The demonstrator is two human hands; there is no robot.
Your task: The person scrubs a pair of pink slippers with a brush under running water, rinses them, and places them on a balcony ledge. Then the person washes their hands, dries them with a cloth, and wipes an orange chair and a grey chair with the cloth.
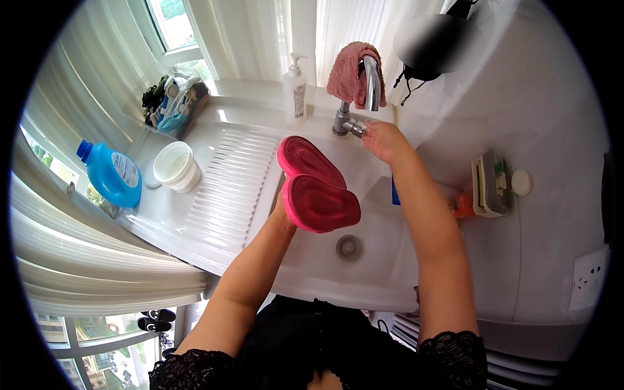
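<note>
A pair of pink-red slippers (325, 203) is held up over the sink basin (383, 257), one overlapping the other. My left hand (284, 211) grips them from behind and the left; most of its fingers are hidden by the slippers. At the back of the sink, my right hand (383, 140) has its fingers on the lever of the chrome faucet (340, 120). A pink cloth (351, 71) is draped over the faucet's spout. No water stream shows under the spout. The round drain (350, 247) lies below the slippers.
Left of the basin is a ribbed washboard (231, 179), with a white tub (177, 168) and a blue detergent bottle (114, 175) beyond it. A white pump bottle (295, 94) and a clear bin (172, 107) stand behind. A sponge holder (492, 185) hangs at right.
</note>
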